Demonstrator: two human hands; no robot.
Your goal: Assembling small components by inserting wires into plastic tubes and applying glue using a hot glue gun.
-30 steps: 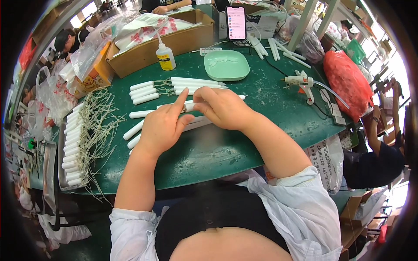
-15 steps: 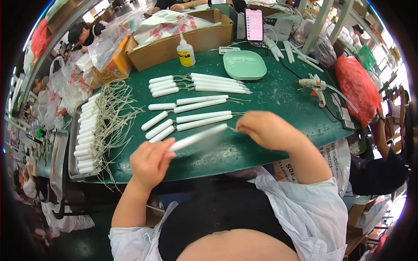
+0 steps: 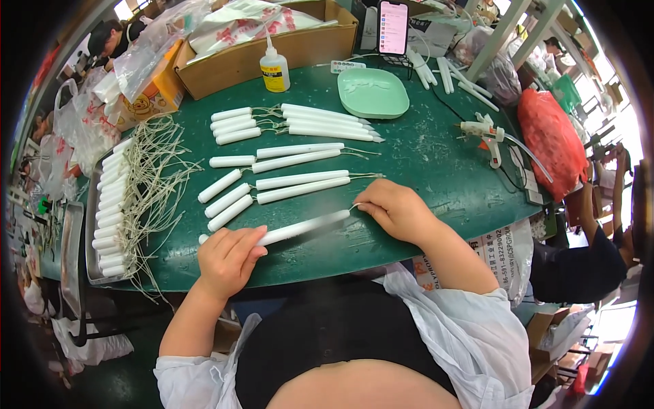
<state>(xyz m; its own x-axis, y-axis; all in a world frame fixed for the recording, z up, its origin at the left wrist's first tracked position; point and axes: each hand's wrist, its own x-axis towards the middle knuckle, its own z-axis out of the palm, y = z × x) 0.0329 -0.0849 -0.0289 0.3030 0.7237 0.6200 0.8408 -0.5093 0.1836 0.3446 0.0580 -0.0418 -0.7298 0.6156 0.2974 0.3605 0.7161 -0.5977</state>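
Observation:
My left hand (image 3: 231,259) is closed round a white rod (image 3: 303,228), which lies slanted over the near part of the green table. A rounded white end (image 3: 203,238) pokes out past the other side of that hand. At the rod's far-right tip, a thin pale cord (image 3: 355,206) is pinched between the fingertips of my right hand (image 3: 392,210). Just beyond, long white rods (image 3: 303,180) lie joined by cords to shorter white pieces (image 3: 228,213). Farther back is a row of rods with pointed grey tips (image 3: 327,123).
A metal tray (image 3: 95,262) of short white pieces with tangled cords (image 3: 153,184) sits at the left. Behind are a glue bottle (image 3: 274,71), a mint-green dish (image 3: 373,102), a cardboard box (image 3: 238,71) and a phone (image 3: 393,28). At right are a glue gun (image 3: 487,133) and red bag (image 3: 550,143).
The rod has swung to a flatter slant, its right tip now lower relative to the row behind. My right hand has moved slightly left and down, still pinching the cord. The whole view has shifted.

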